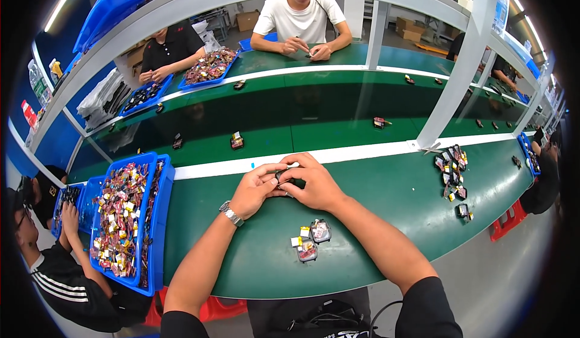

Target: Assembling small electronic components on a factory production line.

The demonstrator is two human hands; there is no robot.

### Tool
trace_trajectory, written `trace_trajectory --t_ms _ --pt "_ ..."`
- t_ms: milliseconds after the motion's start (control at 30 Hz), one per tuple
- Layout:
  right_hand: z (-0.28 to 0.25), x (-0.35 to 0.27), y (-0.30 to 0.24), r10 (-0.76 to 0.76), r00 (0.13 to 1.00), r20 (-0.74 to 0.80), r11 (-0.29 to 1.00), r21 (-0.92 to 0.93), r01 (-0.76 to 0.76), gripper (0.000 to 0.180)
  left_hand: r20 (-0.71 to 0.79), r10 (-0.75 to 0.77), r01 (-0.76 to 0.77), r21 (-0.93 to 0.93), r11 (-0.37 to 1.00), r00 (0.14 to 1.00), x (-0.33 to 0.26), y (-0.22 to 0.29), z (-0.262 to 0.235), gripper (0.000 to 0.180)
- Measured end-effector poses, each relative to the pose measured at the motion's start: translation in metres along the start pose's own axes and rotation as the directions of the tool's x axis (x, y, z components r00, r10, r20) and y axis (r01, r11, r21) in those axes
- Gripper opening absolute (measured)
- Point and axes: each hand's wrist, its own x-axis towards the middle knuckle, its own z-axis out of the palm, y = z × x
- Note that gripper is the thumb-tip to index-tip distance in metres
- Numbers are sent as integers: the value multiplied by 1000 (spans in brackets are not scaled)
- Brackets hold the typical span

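Above the green worktop point(362, 217), my left hand point(252, 192) and my right hand point(312, 184) meet, fingers pinched around one small black part point(281, 178). Fingers cover most of this part, so its exact kind cannot be made out. A silver watch sits on my left wrist. Nearer to me, between my forearms, lie two small black casings, one point(321, 231) behind the other point(307, 251). Reddish pieces and white-and-yellow tabs show in them.
At left, stacked blue trays point(158, 217) hold many small reddish, white and yellow parts. Similar casings point(452, 169) cluster at right, beside a metal post point(450, 66). Beyond a white rail point(223, 167), a green conveyor belt point(326, 126) carries scattered casings. Co-workers sit opposite and at both sides.
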Motion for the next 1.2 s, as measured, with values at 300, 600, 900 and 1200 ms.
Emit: trace_trajectory --t_ms 300,600,900,1200 --pt "4 0 -4 6 999 -47 1000 -7 -7 15 -6 36 -36 -75 997 999 0 -2 -3 37" --pt "7 2 -15 -40 989 -143 998 -56 33 15 -46 49 -52 -80 995 998 -1 -1 0 36" --pt "4 2 -18 -83 990 -112 996 -29 80 15 -17 50 -51 -51 997 999 -3 -4 -6 35" --pt "1 0 -12 -80 987 -136 994 -82 70 14 -5 46 -46 -166 985 999 -2 -4 -4 37"
